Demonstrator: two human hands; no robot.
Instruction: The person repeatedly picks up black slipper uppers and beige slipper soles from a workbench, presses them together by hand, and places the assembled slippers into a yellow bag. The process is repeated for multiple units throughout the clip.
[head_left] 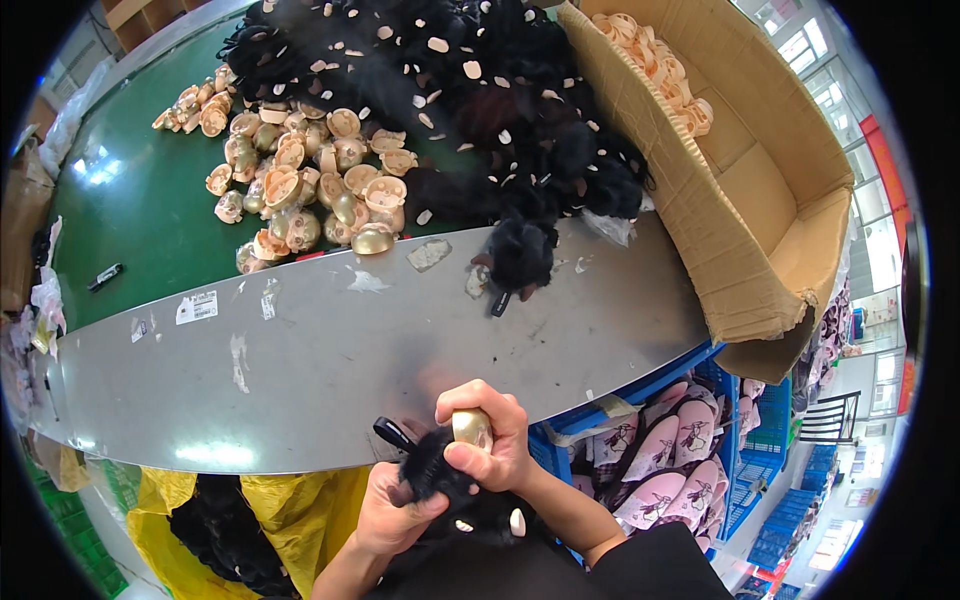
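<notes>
Close to my body, just off the near edge of the metal table, my left hand [395, 512] grips a small black plush toy [428, 465] with a black strap loop sticking up from it. My right hand [497, 432] is closed around a gold-backed plastic doll face [470, 427], pressed against the top of the plush. The face's front is mostly turned out of sight. Below my hands, black fabric with small pale pieces [517, 523] lies over my lap. Another black plush [521, 254] with a strap sits on the table ahead.
A pile of doll face shells [300, 185] lies on the green surface [130, 235], beside a heap of black plush toys [450, 90]. At right stands a cardboard box [690, 170] with peach-coloured parts. Blue crates [560, 450] hold pink slippers [655, 450]. A yellow bag [310, 510] hangs below the table.
</notes>
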